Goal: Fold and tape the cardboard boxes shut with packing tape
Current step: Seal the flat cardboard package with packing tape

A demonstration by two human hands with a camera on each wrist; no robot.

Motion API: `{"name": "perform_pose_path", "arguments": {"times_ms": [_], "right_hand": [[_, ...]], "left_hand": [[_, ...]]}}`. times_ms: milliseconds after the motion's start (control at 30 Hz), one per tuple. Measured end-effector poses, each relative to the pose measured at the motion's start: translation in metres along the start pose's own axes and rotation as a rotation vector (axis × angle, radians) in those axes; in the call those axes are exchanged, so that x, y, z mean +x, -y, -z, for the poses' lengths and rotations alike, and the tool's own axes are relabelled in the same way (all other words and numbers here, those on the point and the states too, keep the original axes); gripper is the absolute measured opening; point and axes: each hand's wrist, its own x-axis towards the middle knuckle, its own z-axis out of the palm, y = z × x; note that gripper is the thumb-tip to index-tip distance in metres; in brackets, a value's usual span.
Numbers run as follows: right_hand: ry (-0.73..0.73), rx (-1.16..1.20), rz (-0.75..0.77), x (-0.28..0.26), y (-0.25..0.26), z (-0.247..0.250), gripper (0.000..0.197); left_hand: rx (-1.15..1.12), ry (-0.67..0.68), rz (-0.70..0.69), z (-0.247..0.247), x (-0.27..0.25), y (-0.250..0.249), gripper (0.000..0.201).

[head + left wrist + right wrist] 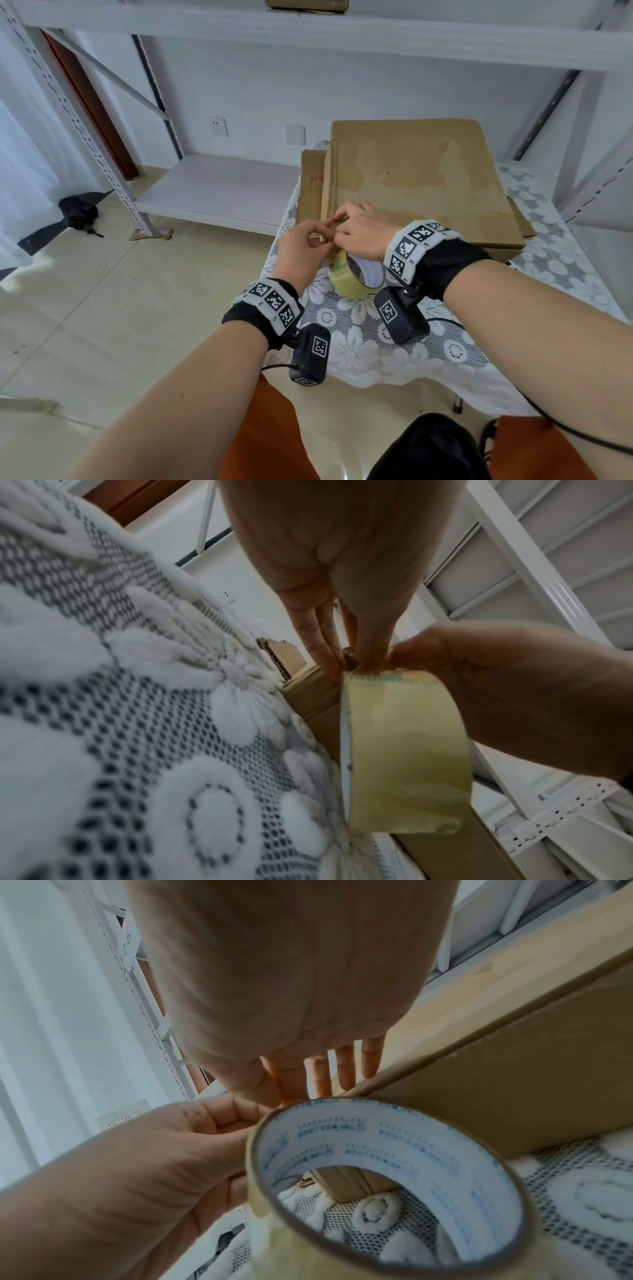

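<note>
A flat brown cardboard box (411,178) lies on the lace-covered table (370,346). Both hands meet at its near left corner. A roll of clear yellowish packing tape (352,281) hangs just below them, against the box's side (514,1069). My left hand (323,229) pinches the tape at the top of the roll (404,750) between thumb and fingers (325,645). My right hand (342,222) lies over the corner, its straight fingers (346,1066) resting on the box's top edge and its thumb down by the roll (377,1164). The tape's free end is hidden under the hands.
More flattened cardboard (310,185) sticks out from under the box at the left. White metal shelving (219,185) stands behind and to the right, with another box (306,5) on its top shelf. A black object (77,212) lies on the tiled floor at left.
</note>
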Motion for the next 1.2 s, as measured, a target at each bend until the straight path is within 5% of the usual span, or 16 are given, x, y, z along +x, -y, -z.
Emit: {"name": "perform_pose_path", "arguments": {"times_ms": [500,700,767,867,967,1200], "right_hand": [[-0.031,0.451,0.063,-0.01,0.002,-0.014,0.037],[-0.269,0.637,0.035,-0.021,-0.005,-0.009,0.032],[-0.244,0.591,0.064,-0.027,-0.008,-0.008,0.043],[-0.053,0.201,0.134,-0.036,-0.005,-0.015,0.056],[-0.027,-0.085,0.177,-0.041,-0.009,-0.023,0.051],[-0.061,0.091,0.169,-0.044,-0.016,-0.016,0.045]], "left_hand": [[-0.015,-0.039,-0.018,-0.005,-0.004,-0.001,0.013],[-0.044,-0.082,-0.012,-0.008,-0.011,-0.002,0.018],[-0.055,-0.084,0.003,-0.009,-0.01,-0.003,0.014],[-0.081,-0.112,0.011,-0.009,-0.009,-0.004,0.009],[-0.089,-0.12,0.023,-0.01,-0.009,-0.004,0.008],[-0.056,-0.073,-0.016,-0.008,-0.01,-0.002,0.02]]}}
